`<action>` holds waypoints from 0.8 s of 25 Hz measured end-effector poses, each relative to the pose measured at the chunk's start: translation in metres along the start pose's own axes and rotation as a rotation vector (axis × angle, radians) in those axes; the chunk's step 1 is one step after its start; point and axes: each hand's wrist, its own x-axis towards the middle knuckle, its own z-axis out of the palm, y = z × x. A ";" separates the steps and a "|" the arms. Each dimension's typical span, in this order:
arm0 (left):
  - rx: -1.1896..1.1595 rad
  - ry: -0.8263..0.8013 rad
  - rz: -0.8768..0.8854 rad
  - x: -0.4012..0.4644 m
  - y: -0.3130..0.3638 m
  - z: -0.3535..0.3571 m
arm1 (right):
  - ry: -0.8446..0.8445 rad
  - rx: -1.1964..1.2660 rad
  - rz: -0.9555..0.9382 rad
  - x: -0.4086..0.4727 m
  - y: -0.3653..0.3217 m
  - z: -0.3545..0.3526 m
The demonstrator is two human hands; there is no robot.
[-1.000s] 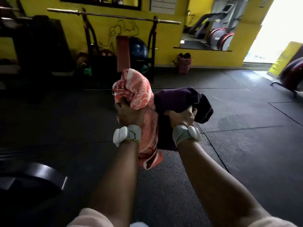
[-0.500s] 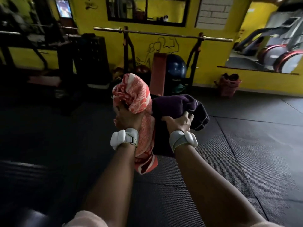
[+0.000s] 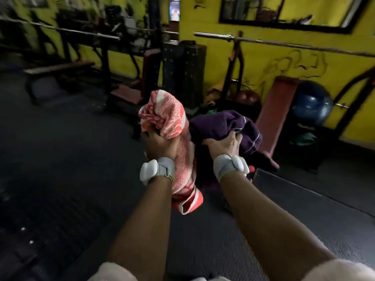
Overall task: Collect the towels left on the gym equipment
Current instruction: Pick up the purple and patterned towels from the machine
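We have swung our view to the left since a second ago: the bright doorway and the treadmills that stood to the right have gone out of sight, and the barbell rack (image 3: pixel 235 63) against the yellow wall now sits right of centre, with a dark weight stack (image 3: pixel 183 74) just left of it and a flat bench (image 3: pixel 58 67) further left still. What we carry has not changed. Our left hand (image 3: pixel 160 144) grips the bunched orange-and-white towel (image 3: pixel 164 116), fingers curled round its upper part while the rest hangs down past the wrist band. Our right hand (image 3: pixel 222 144) clutches the purple towel (image 3: pixel 221 124), fingers closed over its folds. Both towels are held up in front of us, below the barbell rack in the view and touching each other, well clear of the floor.

We judge that two towels are already gathered and that the turn is a search of this side of the room. Near the rack's foot we see something green (image 3: pixel 209 111), and another green heap (image 3: pixel 304 137) lies to the right, below the blue exercise ball (image 3: pixel 311 105); whether either is a towel we cannot tell. With both hands full, taking another would likely mean shifting one towel across first.
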 end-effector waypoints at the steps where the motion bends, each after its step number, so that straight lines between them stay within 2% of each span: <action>1: 0.021 0.065 -0.030 0.030 0.001 0.016 | -0.043 -0.007 -0.025 0.035 -0.016 0.019; 5: 0.120 0.272 -0.138 0.128 -0.013 0.048 | -0.189 -0.065 -0.116 0.127 -0.062 0.100; 8: 0.144 0.306 -0.125 0.188 -0.039 0.062 | -0.281 -0.050 -0.135 0.176 -0.077 0.165; 13: 0.130 0.375 -0.159 0.372 -0.107 0.082 | -0.372 -0.013 -0.180 0.276 -0.144 0.329; 20: 0.205 0.490 -0.089 0.610 -0.155 0.083 | -0.453 0.021 -0.225 0.389 -0.260 0.534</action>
